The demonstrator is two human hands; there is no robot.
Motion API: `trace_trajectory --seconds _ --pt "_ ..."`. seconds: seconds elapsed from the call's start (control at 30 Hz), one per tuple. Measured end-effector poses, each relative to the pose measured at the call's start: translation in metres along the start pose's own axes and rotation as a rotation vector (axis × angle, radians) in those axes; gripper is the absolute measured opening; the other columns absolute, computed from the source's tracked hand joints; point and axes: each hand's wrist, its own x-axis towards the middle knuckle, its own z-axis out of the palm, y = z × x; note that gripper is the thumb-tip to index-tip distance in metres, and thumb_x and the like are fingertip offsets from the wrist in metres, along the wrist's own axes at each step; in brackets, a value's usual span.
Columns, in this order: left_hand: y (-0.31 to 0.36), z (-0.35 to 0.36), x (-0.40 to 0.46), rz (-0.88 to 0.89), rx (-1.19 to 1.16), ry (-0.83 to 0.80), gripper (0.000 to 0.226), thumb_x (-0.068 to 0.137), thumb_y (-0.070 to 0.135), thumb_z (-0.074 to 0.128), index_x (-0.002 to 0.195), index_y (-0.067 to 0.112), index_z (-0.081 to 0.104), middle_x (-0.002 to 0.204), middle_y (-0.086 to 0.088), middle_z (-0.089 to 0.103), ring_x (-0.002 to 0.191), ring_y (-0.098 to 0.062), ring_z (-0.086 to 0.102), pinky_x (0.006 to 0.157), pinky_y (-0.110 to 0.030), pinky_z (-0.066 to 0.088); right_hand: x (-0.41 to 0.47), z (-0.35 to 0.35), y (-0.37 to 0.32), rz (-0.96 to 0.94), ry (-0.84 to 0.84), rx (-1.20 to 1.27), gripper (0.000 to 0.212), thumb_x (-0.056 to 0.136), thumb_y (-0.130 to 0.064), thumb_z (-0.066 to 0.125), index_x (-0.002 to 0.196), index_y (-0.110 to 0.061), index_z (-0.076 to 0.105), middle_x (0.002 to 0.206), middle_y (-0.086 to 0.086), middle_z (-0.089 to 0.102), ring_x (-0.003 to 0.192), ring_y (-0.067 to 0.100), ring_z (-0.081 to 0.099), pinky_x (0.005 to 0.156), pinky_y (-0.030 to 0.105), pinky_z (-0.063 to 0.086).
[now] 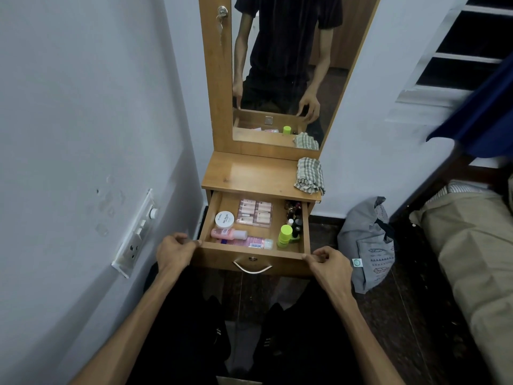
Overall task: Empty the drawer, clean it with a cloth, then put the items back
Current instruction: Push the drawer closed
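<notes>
Now | left hand (175, 252), right hand (326, 263) clamped on drawer (251, 258) front corners | drawer between them

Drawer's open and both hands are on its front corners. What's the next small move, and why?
Probably free the right hand and lift out the green-capped bottle: the drawer is still full, and the checked cloth waits on the top.

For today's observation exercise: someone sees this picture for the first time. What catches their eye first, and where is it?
First the open drawer at centre, full of cosmetics, with the left hand and right hand gripping its front corners. Inside, a lime-green bottle stands out at the right. Above, a checked cloth lies on the right of the tabletop, below a tall mirror.
</notes>
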Motion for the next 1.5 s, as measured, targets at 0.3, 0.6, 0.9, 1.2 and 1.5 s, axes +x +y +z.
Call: trace_trajectory --seconds 0.3,0.6,0.9,1.2,1.5 --pt "0.024 0.015 0.028 -0.057 -0.097 0.023 0.034 0.078 0.028 0.084 0.103 0.007 0.076 0.1 -0.008 0.072 0.099 -0.024 0.064 0.081 -0.033 0.049 0.035 0.014 -0.005 0.113 0.021 0.132 0.053 0.077 -0.052 0.082 0.112 -0.014 0.073 0.108 0.005 0.073 0.103 0.022 0.065 0.085 0.031 0.047" --pt "0.04 0.033 0.057 -0.127 -0.261 0.013 0.034 0.074 0.042 0.084 0.071 0.011 0.071 0.071 -0.007 0.072 0.077 -0.028 0.071 0.076 -0.037 0.056 0.078 0.022 -0.014 0.401 0.024 0.312 0.091 0.064 -0.067 0.085 0.13 -0.01 0.059 0.126 0.012 0.065 0.121 0.031 0.06 0.096 0.04 0.047" --pt "0.043 0.058 0.072 -0.278 -0.76 -0.028 0.029 0.089 0.019 0.071 0.109 0.0 0.064 0.103 -0.021 0.071 0.097 -0.029 0.072 0.087 -0.039 0.06 0.099 0.06 -0.004 0.67 0.171 0.899 0.068 0.043 -0.049 0.096 0.098 -0.017 0.071 0.099 0.006 0.076 0.092 0.02 0.073 0.09 0.039 0.06" --pt "0.06 0.067 0.078 -0.267 -0.869 -0.142 0.039 0.096 0.016 0.058 0.132 0.002 0.059 0.125 -0.017 0.066 0.113 -0.027 0.066 0.088 -0.034 0.058 0.106 0.069 -0.046 0.671 0.206 1.06 0.004 0.084 -0.016 0.079 0.084 -0.015 0.075 0.087 0.002 0.076 0.09 0.017 0.073 0.092 0.035 0.059" --pt "0.086 0.077 0.095 -0.215 -0.846 -0.222 0.044 0.103 0.024 0.05 0.143 0.006 0.051 0.143 -0.013 0.054 0.132 -0.025 0.052 0.094 -0.04 0.055 0.128 0.078 -0.068 0.59 0.188 1.199 0.013 0.095 -0.021 0.067 0.084 -0.016 0.072 0.097 0.007 0.073 0.106 0.023 0.069 0.099 0.043 0.056"
